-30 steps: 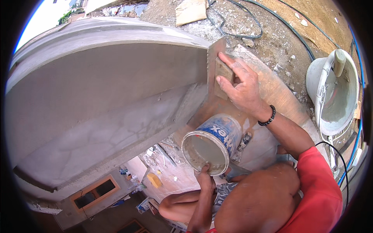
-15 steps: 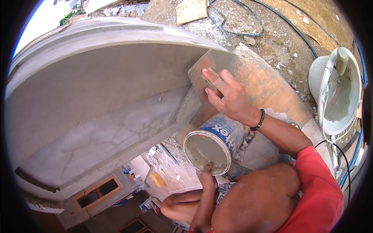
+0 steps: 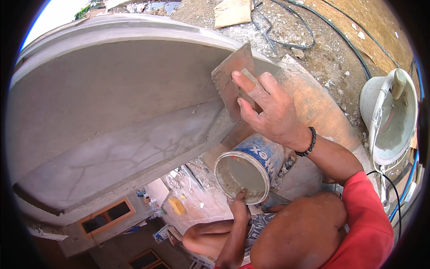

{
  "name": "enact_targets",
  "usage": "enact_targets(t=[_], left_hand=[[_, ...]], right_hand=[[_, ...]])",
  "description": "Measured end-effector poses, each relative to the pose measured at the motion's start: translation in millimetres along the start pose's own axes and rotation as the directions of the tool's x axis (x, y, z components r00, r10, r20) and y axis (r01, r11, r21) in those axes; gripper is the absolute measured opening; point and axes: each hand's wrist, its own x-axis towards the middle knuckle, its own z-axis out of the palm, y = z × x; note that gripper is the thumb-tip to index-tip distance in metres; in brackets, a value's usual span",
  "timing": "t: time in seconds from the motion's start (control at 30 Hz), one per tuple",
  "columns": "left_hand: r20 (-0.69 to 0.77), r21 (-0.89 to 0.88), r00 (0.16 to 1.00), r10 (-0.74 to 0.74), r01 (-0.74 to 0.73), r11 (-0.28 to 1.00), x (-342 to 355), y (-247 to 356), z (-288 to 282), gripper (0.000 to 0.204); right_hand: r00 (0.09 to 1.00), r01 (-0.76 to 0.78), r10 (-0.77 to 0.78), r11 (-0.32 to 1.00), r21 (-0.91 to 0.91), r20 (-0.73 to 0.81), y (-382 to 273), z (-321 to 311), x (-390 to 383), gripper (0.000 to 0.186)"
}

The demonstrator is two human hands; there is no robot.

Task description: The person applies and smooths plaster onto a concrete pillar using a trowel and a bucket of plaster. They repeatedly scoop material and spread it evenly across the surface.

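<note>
My right hand, with a dark bead bracelet at the wrist, grips the wooden handle of a flat trowel, whose blade lies at the right end of the grey plastered concrete surface. Below it, my left hand holds the rim of a tilted plastic bucket, white and blue, with grey watery mix inside. The underside of the trowel is out of sight. My bent knee is close to the bucket's right side, at the bottom of the view.
A white pail with a grey-coated inside and a handled tool stands at right. Hoses and a cardboard piece lie on rubble beyond. A worn board lies behind my right arm. A yellow block and openings show lower down.
My right hand and the trowel have shifted left from a second ago; the blade went from steep to flatter, then rose a little. My left hand still holds the bucket. The view has shifted slightly.
</note>
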Motion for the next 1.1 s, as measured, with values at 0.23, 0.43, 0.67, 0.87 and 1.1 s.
enact_targets(t=[0.23, 0.43, 0.67, 0.87, 1.1], left_hand=[[0.009, -0.006, 1.0, -0.018, 0.018, 1.0, 6.7, -6.6, -7.8, 0.062], [0.035, -0.015, 0.999, -0.017, 0.017, 1.0, 11.2, -12.7, -16.2, 0.063], [0.022, 0.013, 1.0, 0.0, 0.0, 1.0, 0.1, 0.4, -3.9, 0.062], [0.044, 0.006, 0.998, 0.033, -0.033, 0.999, 0.2, 0.3, -1.5, 0.062], [0.019, 0.014, 1.0, -0.002, 0.002, 1.0, -0.7, 2.9, 1.7, 0.061]], right_hand=[[1.0, 0.017, -0.017, 0.999, -0.037, 0.008, 0.6, 25.0, 20.2, 0.064], [0.97, -0.135, 0.145, 0.989, -0.065, 0.196, 33.7, 7.7, -66.7, 0.061], [0.978, -0.187, 0.188, 0.982, 0.017, -0.095, 41.5, 15.3, -13.2, 0.06], [0.949, -0.304, 0.302, 0.952, 0.016, 0.089, 30.7, 34.6, -31.6, 0.058], [0.966, -0.251, 0.245, 0.965, 0.075, 0.082, 29.8, 16.1, -57.7, 0.057]])
